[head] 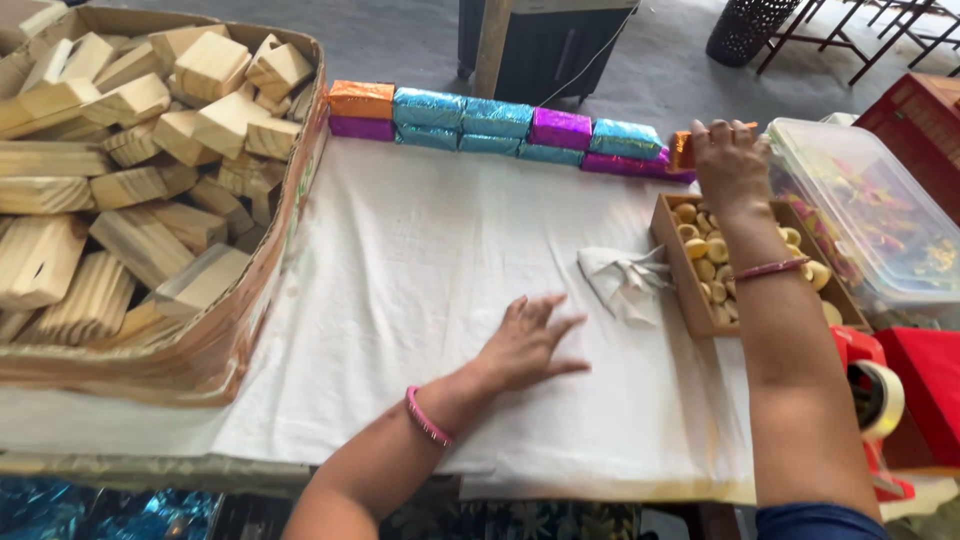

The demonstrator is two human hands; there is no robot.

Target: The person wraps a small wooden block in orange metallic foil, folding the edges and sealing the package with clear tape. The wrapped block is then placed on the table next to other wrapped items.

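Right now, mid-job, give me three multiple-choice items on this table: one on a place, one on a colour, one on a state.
1. Where does the left hand rest?
A. flat on the white cloth
B. inside the cardboard box of wooden blocks
C. on the clear plastic tub

2. What colour is the foil-wrapped block under the right hand?
A. green
B. orange
C. silver

3. How is the left hand set?
A. closed in a fist
B. pinching a wooden block
C. open, fingers spread, holding nothing

Answers:
1. A, its palm lies on the cloth, between the cardboard box and the shallow brown tray of small round pieces.
2. B, orange foil shows beside the fingers, at the end of the row of shiny foil-wrapped blocks.
3. C, the fingers are splayed on bare cloth.
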